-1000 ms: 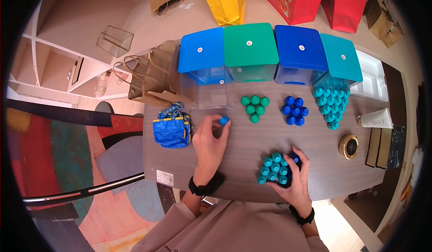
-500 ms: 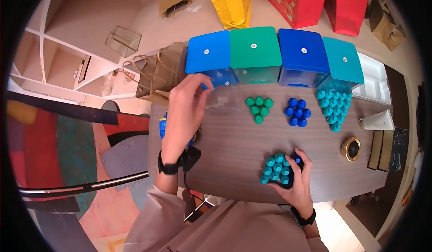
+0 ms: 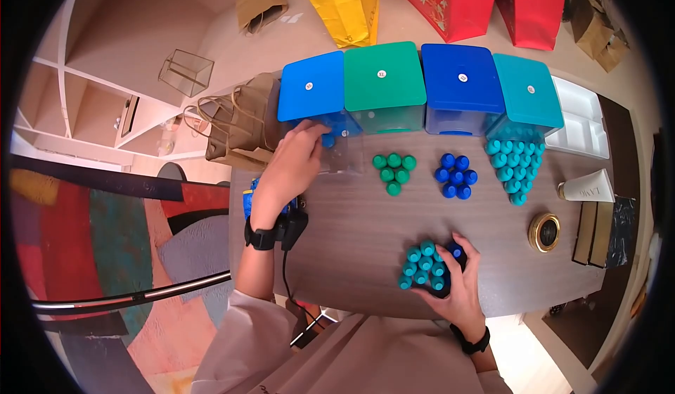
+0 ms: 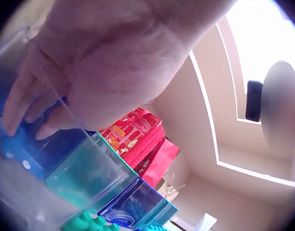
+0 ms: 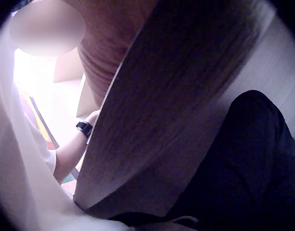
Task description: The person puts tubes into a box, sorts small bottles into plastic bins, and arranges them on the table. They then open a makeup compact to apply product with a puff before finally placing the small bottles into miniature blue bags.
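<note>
My left hand point(image 3: 294, 162) reaches down into a clear open-fronted box at the back left. Its fingertips pinch a small light-blue bottle-shaped piece point(image 3: 328, 140). In the left wrist view the fingers point(image 4: 15, 113) show through the clear wall, close over the blue piece point(image 4: 13, 144). Near the front edge, my right hand point(image 3: 460, 292) curves its thumb and fingers round a cluster of teal bottle-shaped pieces point(image 3: 424, 265). A dark-blue piece point(image 3: 455, 252) shows between its fingers. The right wrist view has only the table's underside point(image 5: 152, 110), hiding the right fingers.
Boxes with blue point(image 3: 311, 85), green point(image 3: 384, 78), dark-blue point(image 3: 463, 78) and teal point(image 3: 529, 90) lids line the back. Before them stand green point(image 3: 394, 174), dark-blue point(image 3: 455, 176) and teal point(image 3: 515, 169) groups. A white tube point(image 3: 587, 186) and gold-rimmed jar point(image 3: 544, 232) lie right.
My left hand has gone from the table, left of the green pieces, up and over into the clear box with the light-blue piece. The right hand has stayed at the teal cluster.
</note>
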### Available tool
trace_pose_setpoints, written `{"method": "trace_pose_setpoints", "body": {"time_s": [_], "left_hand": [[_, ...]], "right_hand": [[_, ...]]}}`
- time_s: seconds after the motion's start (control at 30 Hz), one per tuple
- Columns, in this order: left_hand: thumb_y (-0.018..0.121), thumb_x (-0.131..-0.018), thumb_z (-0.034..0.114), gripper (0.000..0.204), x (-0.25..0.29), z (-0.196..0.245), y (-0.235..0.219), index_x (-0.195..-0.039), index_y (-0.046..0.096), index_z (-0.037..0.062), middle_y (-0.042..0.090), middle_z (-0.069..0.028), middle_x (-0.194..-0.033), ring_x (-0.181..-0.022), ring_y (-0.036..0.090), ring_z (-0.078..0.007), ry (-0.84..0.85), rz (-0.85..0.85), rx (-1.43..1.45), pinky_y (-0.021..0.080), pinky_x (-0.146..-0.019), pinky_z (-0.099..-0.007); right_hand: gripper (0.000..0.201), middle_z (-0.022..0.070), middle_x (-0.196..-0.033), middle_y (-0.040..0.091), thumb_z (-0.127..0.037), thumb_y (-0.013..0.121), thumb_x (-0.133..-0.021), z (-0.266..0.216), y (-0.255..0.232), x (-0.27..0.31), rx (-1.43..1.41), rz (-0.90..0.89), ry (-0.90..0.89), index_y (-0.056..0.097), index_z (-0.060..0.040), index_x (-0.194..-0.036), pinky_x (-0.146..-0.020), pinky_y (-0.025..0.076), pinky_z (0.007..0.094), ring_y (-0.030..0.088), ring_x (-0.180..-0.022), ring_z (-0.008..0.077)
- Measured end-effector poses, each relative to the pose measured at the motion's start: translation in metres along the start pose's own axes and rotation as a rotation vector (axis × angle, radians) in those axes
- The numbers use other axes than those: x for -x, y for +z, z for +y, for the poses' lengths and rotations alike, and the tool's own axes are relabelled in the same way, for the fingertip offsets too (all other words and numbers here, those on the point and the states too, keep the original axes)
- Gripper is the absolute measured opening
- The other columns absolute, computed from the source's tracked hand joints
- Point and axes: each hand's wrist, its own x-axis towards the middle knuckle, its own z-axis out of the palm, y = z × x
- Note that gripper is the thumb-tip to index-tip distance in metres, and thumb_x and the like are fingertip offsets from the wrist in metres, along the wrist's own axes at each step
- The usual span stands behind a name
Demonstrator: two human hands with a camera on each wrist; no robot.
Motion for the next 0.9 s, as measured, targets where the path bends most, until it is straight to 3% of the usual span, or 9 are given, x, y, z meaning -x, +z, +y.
{"method": "trace_pose_setpoints", "body": {"time_s": [0.1,0.23,0.3,0.37,0.43,0.57,0.63,0.67,0.9], "left_hand": [[0.063,-0.104,0.001,0.021,0.013,0.04,-0.019,-0.124,0.071,-0.0034,0.072,-0.0176,-0.107,-0.091,0.072,-0.0298,-0.169,0.153,0.255,0.056,-0.087,-0.0377],[0.065,-0.105,0.002,0.013,0.053,0.071,-0.028,-0.114,0.072,-0.0045,0.07,-0.0159,-0.099,-0.09,0.07,-0.027,-0.223,0.264,0.277,0.054,-0.087,-0.0351],[0.07,-0.102,0.003,0.008,0.07,0.072,-0.024,-0.103,0.073,-0.0049,0.071,-0.0146,-0.096,-0.089,0.07,-0.0271,-0.196,0.126,0.271,0.053,-0.085,-0.0345],[0.074,-0.099,0.002,0.007,0.075,0.07,-0.015,-0.096,0.073,-0.0045,0.071,-0.0137,-0.094,-0.089,0.069,-0.0279,-0.163,0.231,0.238,0.053,-0.084,-0.0351],[0.076,-0.097,0.003,0.008,0.08,0.073,-0.021,-0.096,0.073,-0.0048,0.073,-0.0129,-0.095,-0.088,0.07,-0.029,-0.016,0.349,-0.064,0.052,-0.083,-0.0357],[0.077,-0.099,0.006,0.011,0.092,0.067,-0.018,-0.097,0.074,-0.0049,0.075,-0.0122,-0.095,-0.084,0.07,-0.0285,-0.04,0.277,0.163,0.052,-0.075,-0.0359],[0.077,-0.1,0.008,0.012,0.091,0.063,-0.007,-0.101,0.076,-0.0041,0.076,-0.0121,-0.097,-0.079,0.07,-0.026,-0.246,0.074,0.375,0.05,-0.064,-0.0346],[0.076,-0.102,0.01,0.014,0.088,0.056,-0.001,-0.107,0.079,-0.0026,0.079,-0.0122,-0.101,-0.077,0.071,-0.0236,-0.232,0.059,0.331,0.047,-0.056,-0.0337],[0.076,-0.103,0.012,0.019,0.078,0.035,0.01,-0.117,0.079,0.0008,0.082,-0.0133,-0.113,-0.075,0.07,-0.0218,-0.173,0.107,0.312,0.045,-0.054,-0.0324]], "right_hand": [[0.099,0.0308,-0.16,0.042,-0.021,0.107,-0.063,0.001,0.001,0.0,-0.003,-0.002,0.011,0.059,-0.01,-0.149,-0.113,0.048,0.0584,0.048,-0.142,0.0519],[0.099,0.0308,-0.16,0.042,-0.021,0.107,-0.063,0.0,0.001,0.0,-0.009,0.001,0.011,0.059,-0.0101,-0.149,-0.113,0.048,0.0585,0.048,-0.142,0.0517],[0.099,0.0307,-0.16,0.042,-0.021,0.107,-0.062,0.0,0.001,0.0,0.01,-0.005,0.013,0.06,-0.0101,-0.149,-0.113,0.048,0.0588,0.048,-0.142,0.0519],[0.1,0.0305,-0.159,0.042,-0.022,0.107,-0.061,0.0,0.002,-0.001,0.015,-0.01,0.006,0.06,-0.0101,-0.148,-0.113,0.048,0.059,0.048,-0.142,0.0519],[0.1,0.0303,-0.159,0.042,-0.022,0.108,-0.061,0.0,0.002,0.0,0.026,-0.008,0.003,0.061,-0.01,-0.148,-0.113,0.048,0.0593,0.048,-0.142,0.0519],[0.103,0.0298,-0.159,0.039,-0.023,0.109,-0.059,0.0,0.003,0.001,0.035,-0.004,0.004,0.06,-0.01,-0.149,-0.114,0.048,0.0595,0.047,-0.143,0.0518],[0.104,0.0296,-0.159,0.039,-0.023,0.109,-0.058,-0.001,0.004,0.0,0.03,-0.001,0.004,0.06,-0.01,-0.149,-0.115,0.048,0.0595,0.047,-0.143,0.0517],[0.105,0.0297,-0.159,0.038,-0.024,0.109,-0.058,-0.002,0.003,0.0,0.025,-0.006,0.009,0.06,-0.0099,-0.15,-0.115,0.048,0.0598,0.047,-0.144,0.0519],[0.103,0.0311,-0.16,0.037,-0.029,0.105,-0.064,-0.003,-0.002,0.001,0.017,-0.02,0.019,0.058,-0.0078,-0.153,-0.118,0.043,0.0618,0.043,-0.146,0.0531]]}}
